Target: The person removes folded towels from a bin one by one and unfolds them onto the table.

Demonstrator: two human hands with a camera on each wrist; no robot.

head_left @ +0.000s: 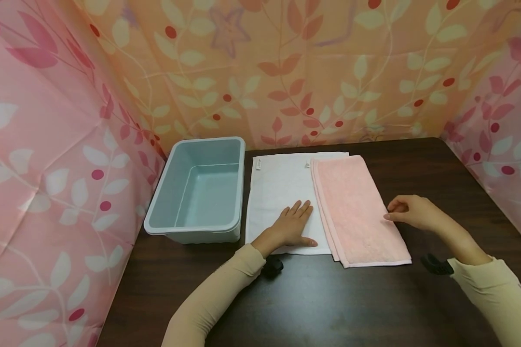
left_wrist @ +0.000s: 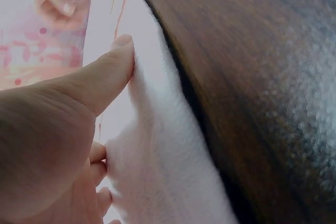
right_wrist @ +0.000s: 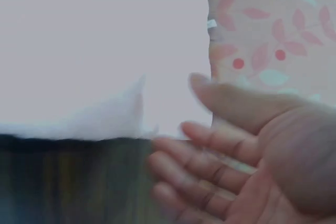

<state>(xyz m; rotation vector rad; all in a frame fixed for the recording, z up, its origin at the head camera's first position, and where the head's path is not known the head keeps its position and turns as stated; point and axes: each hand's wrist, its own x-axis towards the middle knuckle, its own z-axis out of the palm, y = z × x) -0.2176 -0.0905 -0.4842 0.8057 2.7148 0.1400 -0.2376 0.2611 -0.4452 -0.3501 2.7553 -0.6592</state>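
Note:
A white towel (head_left: 278, 188) with a small tag lies flat on the dark table. A folded pink towel (head_left: 351, 207) covers its right side. My left hand (head_left: 293, 226) rests on the white towel with fingers spread, its thumb close to the pink towel's left edge. In the left wrist view, the thumb (left_wrist: 113, 69) lies along the pale cloth near its border. My right hand (head_left: 414, 212) is beside the pink towel's right edge, fingers loosely bent and holding nothing. The right wrist view shows the same hand (right_wrist: 241, 156) with its fingers apart, blurred, in front of the pale cloth.
A light blue-grey plastic basin (head_left: 239, 193) stands left of the towels, with nothing in it. Flower-patterned curtains (head_left: 286, 72) enclose the back and both sides of the dark wooden table (head_left: 312, 303).

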